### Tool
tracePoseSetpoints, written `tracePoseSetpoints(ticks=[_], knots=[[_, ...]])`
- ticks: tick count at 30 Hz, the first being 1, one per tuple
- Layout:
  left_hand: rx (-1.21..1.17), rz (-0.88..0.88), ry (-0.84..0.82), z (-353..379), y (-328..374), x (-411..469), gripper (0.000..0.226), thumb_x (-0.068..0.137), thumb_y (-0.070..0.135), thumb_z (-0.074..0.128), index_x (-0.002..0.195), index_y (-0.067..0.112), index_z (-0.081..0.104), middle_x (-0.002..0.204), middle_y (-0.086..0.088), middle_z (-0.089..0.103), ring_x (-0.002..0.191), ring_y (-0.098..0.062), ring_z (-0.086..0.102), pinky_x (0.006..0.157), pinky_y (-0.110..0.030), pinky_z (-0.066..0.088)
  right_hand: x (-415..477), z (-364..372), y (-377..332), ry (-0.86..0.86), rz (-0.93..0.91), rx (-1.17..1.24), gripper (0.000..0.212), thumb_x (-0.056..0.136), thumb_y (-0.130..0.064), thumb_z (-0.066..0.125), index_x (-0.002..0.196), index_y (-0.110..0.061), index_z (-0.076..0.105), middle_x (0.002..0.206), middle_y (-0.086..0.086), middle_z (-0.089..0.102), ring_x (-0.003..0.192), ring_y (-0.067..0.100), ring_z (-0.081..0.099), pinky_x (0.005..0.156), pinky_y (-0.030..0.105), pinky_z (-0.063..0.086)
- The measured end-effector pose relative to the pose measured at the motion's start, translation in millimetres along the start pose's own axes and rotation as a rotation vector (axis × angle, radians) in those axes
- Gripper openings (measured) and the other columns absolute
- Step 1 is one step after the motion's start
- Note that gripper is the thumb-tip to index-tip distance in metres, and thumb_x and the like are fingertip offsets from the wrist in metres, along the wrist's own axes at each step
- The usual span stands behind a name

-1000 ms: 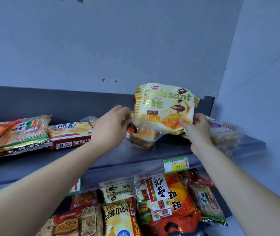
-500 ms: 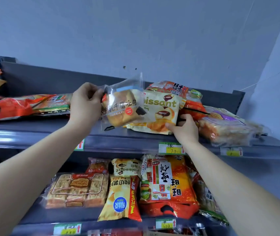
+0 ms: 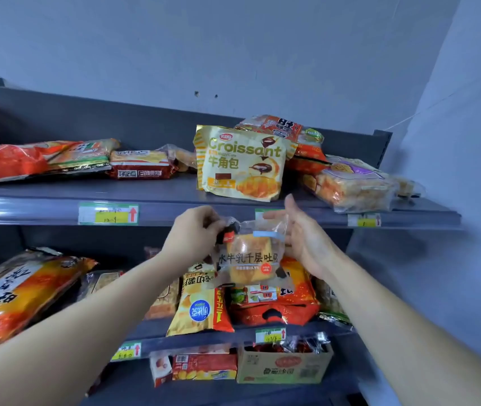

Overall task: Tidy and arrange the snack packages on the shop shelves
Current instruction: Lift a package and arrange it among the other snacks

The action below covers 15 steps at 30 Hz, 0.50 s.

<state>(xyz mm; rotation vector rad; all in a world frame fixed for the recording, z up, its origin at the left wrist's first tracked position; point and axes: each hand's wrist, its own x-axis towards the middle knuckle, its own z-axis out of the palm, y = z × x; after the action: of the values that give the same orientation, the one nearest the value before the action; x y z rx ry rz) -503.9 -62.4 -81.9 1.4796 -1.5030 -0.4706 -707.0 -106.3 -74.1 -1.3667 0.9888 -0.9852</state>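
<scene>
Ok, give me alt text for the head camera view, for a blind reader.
A left hand pinches the top corner of a clear bread packet while the open right hand touches its other side. Behind, a yellow Croissant bag stands on the grey top shelf.

Cool, even indoor light, fairly bright; dim beneath the upper shelf. Pale glare along its front lip, left. Wide-angle bowing at edges; price label writing soft.
</scene>
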Motion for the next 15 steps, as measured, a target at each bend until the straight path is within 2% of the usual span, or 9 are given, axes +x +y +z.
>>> tracePoseSetpoints(ticks=[2,3,5,7,10,12,15], knots=[[-0.042,-0.047,-0.041,8.4,-9.3,-7.0,0.016,0.095,0.02,0.058,0.081,0.013,0.061,0.08,-0.005,0.068,0.059,-0.019,0.066,0.046,-0.021,0.05,-13.1,-6.8,15.5,0.017,0.017,-0.035,0.05,0.071,-0.048,0.066,0.106,-0.012,0.066,0.107,0.011,0.069,0.09,0.025,0.067,0.075,0.037,0.051],[-0.069,-0.07,-0.059,12.7,-13.9,-10.1,0.017,0.095,0.019,0.058,0.079,0.014,0.06,0.08,-0.007,0.069,0.058,-0.023,0.068,0.051,-0.028,0.055,-19.6,-10.0,22.5,0.023,0.033,-0.051,0.046,0.072,-0.04,0.07,0.107,-0.011,0.066,0.105,0.011,0.069,0.088,0.025,0.067,0.074,0.037,0.053],[-0.106,-0.116,-0.087,22.8,-24.3,-14.9,0.019,0.094,0.02,0.059,0.077,0.015,0.059,0.079,-0.009,0.07,0.059,-0.025,0.07,0.06,-0.042,0.059,-31.3,-14.4,35.9,0.044,0.071,-0.093,0.036,0.081,-0.028,0.07,0.109,-0.005,0.065,0.1,0.013,0.07,0.087,0.028,0.068,0.073,0.037,0.056],[-0.14,-0.149,-0.119,33.6,-33.0,-19.5,0.017,0.094,0.021,0.06,0.078,0.014,0.061,0.076,-0.01,0.071,0.06,-0.029,0.07,0.063,-0.048,0.059,-36.9,-18.0,47.8,0.139,0.085,-0.121,0.022,0.088,-0.017,0.067,0.105,-0.004,0.065,0.103,0.016,0.071,0.09,0.031,0.069,0.072,0.038,0.058],[-0.206,-0.199,-0.168,53.9,-40.7,-22.8,0.016,0.092,0.024,0.062,0.081,0.012,0.062,0.079,-0.013,0.069,0.067,-0.034,0.068,0.065,-0.054,0.057,-34.6,-30.3,63.6,0.306,0.091,-0.173,0.007,0.089,-0.011,0.065,0.096,-0.008,0.066,0.104,0.014,0.07,0.088,0.029,0.071,0.069,0.037,0.059],[-0.209,-0.221,-0.201,69.6,-43.8,-23.1,0.011,0.093,0.024,0.061,0.084,0.017,0.061,0.086,-0.013,0.068,0.073,-0.035,0.066,0.068,-0.055,0.057,-31.3,-43.2,74.4,0.367,0.108,-0.186,0.003,0.09,-0.011,0.064,0.092,-0.01,0.065,0.103,0.012,0.07,0.086,0.027,0.071,0.072,0.039,0.059],[-0.219,-0.257,-0.266,95.3,-49.4,-19.5,0.006,0.092,0.026,0.062,0.092,0.021,0.06,0.09,-0.01,0.068,0.083,-0.036,0.067,0.075,-0.055,0.057,-25.9,-68.0,92.4,0.473,0.132,-0.178,0.005,0.091,-0.009,0.062,0.089,-0.013,0.065,0.102,0.011,0.07,0.088,0.027,0.07,0.069,0.038,0.059]])
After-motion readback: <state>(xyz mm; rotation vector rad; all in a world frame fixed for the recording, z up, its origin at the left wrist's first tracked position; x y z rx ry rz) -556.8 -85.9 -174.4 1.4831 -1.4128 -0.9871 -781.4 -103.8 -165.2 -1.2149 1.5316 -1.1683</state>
